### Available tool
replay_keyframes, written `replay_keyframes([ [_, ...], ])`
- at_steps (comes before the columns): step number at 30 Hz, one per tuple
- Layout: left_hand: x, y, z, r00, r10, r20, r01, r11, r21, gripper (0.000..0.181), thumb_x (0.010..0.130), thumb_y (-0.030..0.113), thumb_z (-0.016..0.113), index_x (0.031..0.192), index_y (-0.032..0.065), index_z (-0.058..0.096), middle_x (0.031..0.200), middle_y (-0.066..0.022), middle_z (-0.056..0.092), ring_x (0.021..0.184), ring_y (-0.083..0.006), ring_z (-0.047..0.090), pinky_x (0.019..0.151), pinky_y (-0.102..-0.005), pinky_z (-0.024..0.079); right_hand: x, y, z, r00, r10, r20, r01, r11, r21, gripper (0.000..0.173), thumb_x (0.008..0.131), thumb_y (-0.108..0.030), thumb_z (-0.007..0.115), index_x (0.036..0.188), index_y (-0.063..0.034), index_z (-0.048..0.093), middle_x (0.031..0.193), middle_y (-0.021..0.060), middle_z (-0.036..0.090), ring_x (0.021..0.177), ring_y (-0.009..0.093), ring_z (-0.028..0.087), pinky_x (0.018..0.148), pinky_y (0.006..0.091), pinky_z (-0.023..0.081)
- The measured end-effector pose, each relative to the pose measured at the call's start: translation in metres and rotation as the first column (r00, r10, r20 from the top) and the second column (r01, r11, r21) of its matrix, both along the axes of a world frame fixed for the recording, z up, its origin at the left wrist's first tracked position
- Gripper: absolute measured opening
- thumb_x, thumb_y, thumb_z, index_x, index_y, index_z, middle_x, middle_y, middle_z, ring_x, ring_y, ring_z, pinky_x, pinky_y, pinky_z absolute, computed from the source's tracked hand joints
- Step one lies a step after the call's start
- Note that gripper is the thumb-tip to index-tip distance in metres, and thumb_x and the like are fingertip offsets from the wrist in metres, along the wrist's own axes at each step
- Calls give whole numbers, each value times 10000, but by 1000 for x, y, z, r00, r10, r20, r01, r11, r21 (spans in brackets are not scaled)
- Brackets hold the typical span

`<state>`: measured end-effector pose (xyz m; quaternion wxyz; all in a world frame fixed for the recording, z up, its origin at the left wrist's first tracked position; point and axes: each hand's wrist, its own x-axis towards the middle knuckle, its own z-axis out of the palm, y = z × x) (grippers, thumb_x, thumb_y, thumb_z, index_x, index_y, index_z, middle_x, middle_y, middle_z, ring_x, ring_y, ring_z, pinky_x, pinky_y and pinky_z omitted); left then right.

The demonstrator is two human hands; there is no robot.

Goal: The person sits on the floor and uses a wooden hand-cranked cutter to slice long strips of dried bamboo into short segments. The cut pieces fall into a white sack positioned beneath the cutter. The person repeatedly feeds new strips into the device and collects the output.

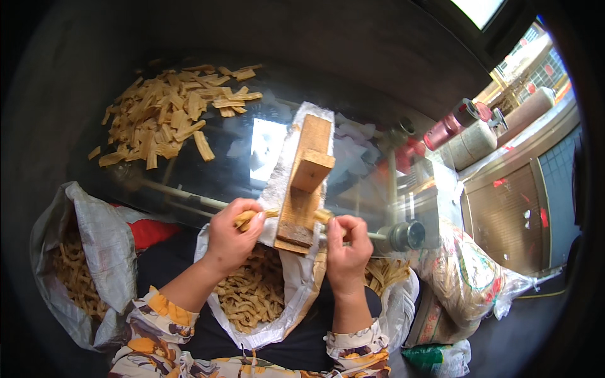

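Note:
My left hand is closed around a few dried tan strips, just left of a wooden fixture. This wooden fixture is a plank with a raised block, lying on a whitish fuzzy cloth on the glass tabletop. At the fixture's right edge, my right hand pinches a tan piece between thumb and fingers. Whether the two hands hold ends of one piece cannot be told. Below them, an open white sack in my lap holds many twisted tan pieces.
Loose flat tan strips are heaped at the far left of the tabletop. Another open woven sack of twisted pieces stands left. On the right are a tied plastic bag, a pink-red container and a gas cylinder.

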<state>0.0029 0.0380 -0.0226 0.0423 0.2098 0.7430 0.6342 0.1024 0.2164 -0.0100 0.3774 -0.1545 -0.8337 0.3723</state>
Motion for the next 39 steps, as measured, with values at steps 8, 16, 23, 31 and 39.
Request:
replay_keyframes([
  [8,20,-51,8,877,-444,-182,385,878,-286,328,800,357,764,862,46,681,793,-117,654,696,-300,625,656,-373,490,31,-39,25,887,456,-75,-429,873,232,157,775,-171,790,777,-77,664,849,82,682,777,246,644,764,373,483],
  [16,55,-43,4,852,-512,-109,457,829,-323,157,787,82,762,887,12,663,910,-128,684,815,-306,661,728,-363,534,131,106,-32,971,-177,160,217,935,-281,65,928,-30,647,871,-2,637,797,90,627,675,205,610,633,297,492],
  [23,75,-29,-4,732,-661,-168,530,706,-470,159,792,88,773,911,52,673,934,-114,687,833,-317,679,717,-378,550,191,86,-46,989,-145,-37,147,988,39,126,858,-3,705,810,-14,589,754,115,597,670,244,604,624,317,484],
  [31,93,-11,-4,604,-771,-201,611,610,-505,162,793,100,779,907,54,675,937,-109,687,816,-312,683,693,-374,552,253,111,-198,482,-291,827,162,957,242,273,843,-202,698,1081,-71,670,1051,168,668,975,349,655,880,483,519],
  [39,92,-24,-12,690,-710,-140,590,664,-459,117,813,60,755,901,40,681,908,-109,687,792,-309,678,682,-371,541,240,139,-115,955,-231,184,292,655,-696,241,1029,-286,576,965,-77,679,674,-42,555,520,33,406,475,202,327],
])
